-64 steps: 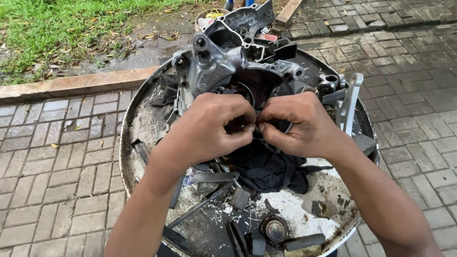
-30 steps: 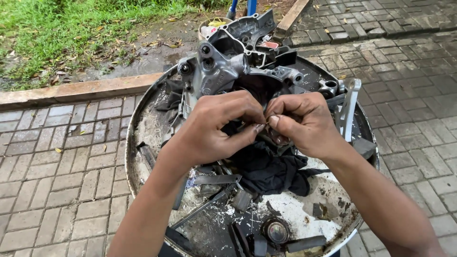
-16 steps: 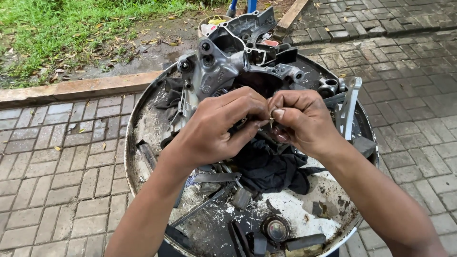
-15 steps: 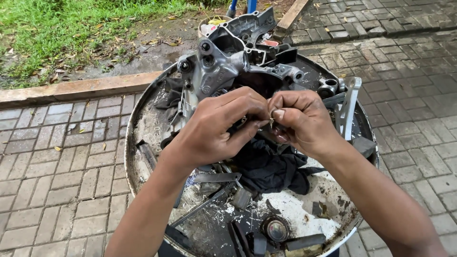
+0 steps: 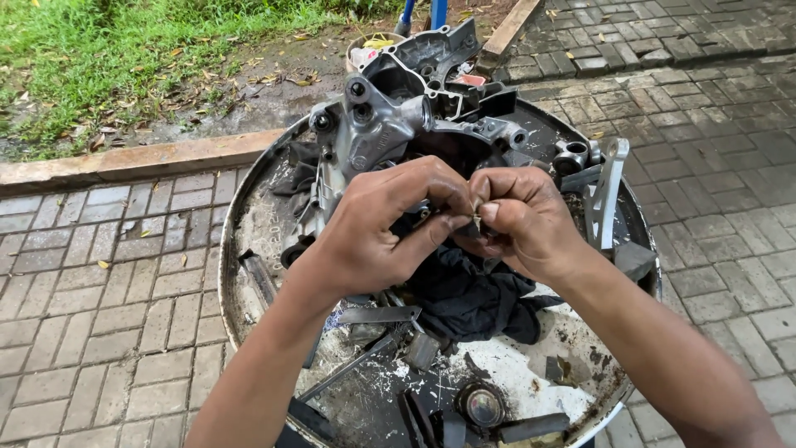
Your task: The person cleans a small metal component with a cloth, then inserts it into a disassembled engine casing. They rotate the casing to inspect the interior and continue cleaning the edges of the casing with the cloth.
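Note:
My left hand [image 5: 385, 232] and my right hand [image 5: 522, 220] meet above a round, dirty metal drum top [image 5: 249, 241]. Both pinch one small metal part [image 5: 477, 222] between fingertips; it is too small to tell what it is. Behind the hands stands a grey cast-metal engine casing [image 5: 390, 124] with bolt holes. Under the hands lies a dark crumpled rag [image 5: 473, 294].
Loose metal parts lie on the drum: a silver bracket [image 5: 605, 195] at the right, flat dark strips [image 5: 377, 315], a round bearing-like piece [image 5: 482, 405] near the front. Brick paving [image 5: 99, 315] surrounds the drum. A concrete kerb [image 5: 141, 158] and grass [image 5: 108, 58] lie at the back left.
Both hands have lifted slightly and drawn closer together, fingertips now pinching the small part between them. The casing and the other parts have not moved.

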